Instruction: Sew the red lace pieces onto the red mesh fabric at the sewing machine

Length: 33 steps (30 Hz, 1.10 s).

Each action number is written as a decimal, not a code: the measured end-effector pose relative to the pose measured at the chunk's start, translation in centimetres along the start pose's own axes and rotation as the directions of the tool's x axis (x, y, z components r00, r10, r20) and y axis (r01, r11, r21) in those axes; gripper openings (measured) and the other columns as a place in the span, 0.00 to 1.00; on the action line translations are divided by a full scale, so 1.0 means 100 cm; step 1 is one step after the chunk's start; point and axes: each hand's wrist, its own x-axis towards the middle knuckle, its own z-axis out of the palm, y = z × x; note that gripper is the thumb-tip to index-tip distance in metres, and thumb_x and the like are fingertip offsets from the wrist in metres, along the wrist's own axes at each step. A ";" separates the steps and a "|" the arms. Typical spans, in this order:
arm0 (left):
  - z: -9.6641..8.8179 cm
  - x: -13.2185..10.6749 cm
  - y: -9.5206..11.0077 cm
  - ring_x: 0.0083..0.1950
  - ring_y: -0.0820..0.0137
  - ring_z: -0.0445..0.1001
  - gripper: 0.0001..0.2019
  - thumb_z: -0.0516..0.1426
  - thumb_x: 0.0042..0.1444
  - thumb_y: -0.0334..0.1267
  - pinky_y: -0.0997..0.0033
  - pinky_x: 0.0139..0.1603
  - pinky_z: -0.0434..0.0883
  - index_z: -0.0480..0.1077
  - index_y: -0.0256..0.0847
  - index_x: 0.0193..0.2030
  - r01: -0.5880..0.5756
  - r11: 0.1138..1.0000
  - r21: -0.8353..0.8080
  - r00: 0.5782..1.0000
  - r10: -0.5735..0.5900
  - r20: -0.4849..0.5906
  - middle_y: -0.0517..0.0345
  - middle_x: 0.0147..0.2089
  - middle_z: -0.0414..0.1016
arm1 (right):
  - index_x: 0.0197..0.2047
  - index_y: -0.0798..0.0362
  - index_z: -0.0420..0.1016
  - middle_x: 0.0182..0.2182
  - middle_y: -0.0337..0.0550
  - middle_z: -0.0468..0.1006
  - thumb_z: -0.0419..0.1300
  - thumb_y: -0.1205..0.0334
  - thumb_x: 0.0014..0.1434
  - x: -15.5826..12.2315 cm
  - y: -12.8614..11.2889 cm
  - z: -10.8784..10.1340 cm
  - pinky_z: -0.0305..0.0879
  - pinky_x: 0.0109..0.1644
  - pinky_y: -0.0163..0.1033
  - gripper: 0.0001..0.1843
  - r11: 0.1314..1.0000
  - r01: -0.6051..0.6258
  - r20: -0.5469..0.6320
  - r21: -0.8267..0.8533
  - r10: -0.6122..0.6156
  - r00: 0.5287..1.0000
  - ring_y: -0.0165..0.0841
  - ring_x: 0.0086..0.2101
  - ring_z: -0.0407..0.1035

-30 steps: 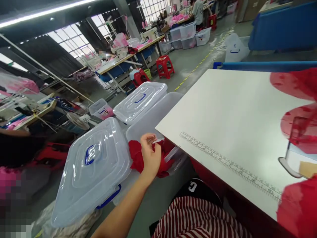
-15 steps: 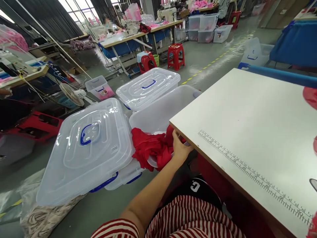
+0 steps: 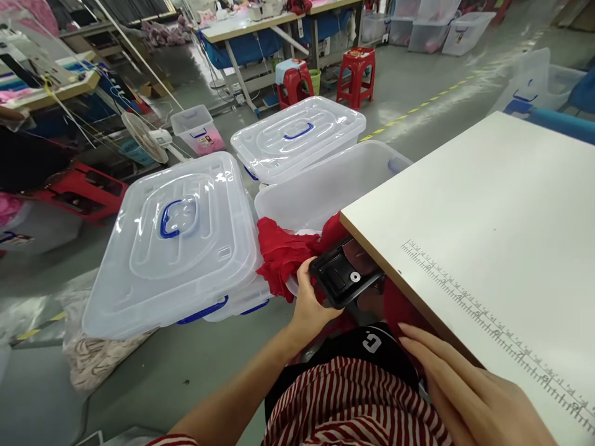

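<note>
My left hand [image 3: 310, 310] grips the front of a small black drawer [image 3: 332, 272], which sticks out from beneath the corner of a white table [image 3: 469, 204]. A white metal disc, perhaps a bobbin, shows in the drawer's front part; its rear lies hidden below the tabletop. Red fabric [image 3: 288, 254] hangs over the rim of an open clear bin just behind that hand. Over my lap, beside the table's front edge, my right hand [image 3: 465, 378] is held with its fingers stretched out and nothing visible in them.
A lidded clear bin [image 3: 186, 241] stands at left, another lidded bin [image 3: 300, 133] behind the open bin [image 3: 320, 192]. Red stools [image 3: 357, 77], a fan [image 3: 144, 136] and sewing tables [image 3: 251, 28] are farther back. A printed ruler [image 3: 483, 316] runs along the white table's front.
The drawer has come out from under the table in my left hand's grip. My right hand has entered at the lower right. The view has tilted downward.
</note>
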 end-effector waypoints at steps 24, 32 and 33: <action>-0.018 -0.027 -0.011 0.64 0.52 0.64 0.50 0.71 0.37 0.37 0.49 0.62 0.67 0.48 0.46 0.65 0.080 0.995 -0.065 0.997 -0.080 -0.007 0.44 0.64 0.60 | 0.64 0.56 0.65 0.43 0.65 0.75 0.50 0.71 0.66 0.177 -0.054 0.053 0.65 0.32 0.37 0.24 0.832 -0.028 0.539 -0.554 0.384 0.749 0.40 0.34 0.77; -0.021 -0.027 -0.007 0.65 0.53 0.64 0.49 0.70 0.40 0.40 0.49 0.66 0.64 0.47 0.44 0.65 0.027 0.999 -0.036 1.000 -0.027 0.013 0.43 0.65 0.60 | 0.46 0.61 0.72 0.37 0.55 0.78 0.57 0.73 0.59 0.182 -0.034 0.041 0.60 0.29 0.35 0.11 0.843 0.082 0.550 -0.532 0.271 0.790 0.40 0.35 0.76; -0.021 -0.028 -0.007 0.65 0.52 0.64 0.49 0.70 0.40 0.40 0.49 0.66 0.64 0.47 0.44 0.65 0.027 0.999 -0.030 1.000 -0.027 0.014 0.43 0.65 0.60 | 0.44 0.60 0.73 0.36 0.53 0.78 0.58 0.73 0.58 0.182 -0.032 0.041 0.58 0.28 0.36 0.10 0.848 0.093 0.544 -0.522 0.247 0.802 0.39 0.34 0.76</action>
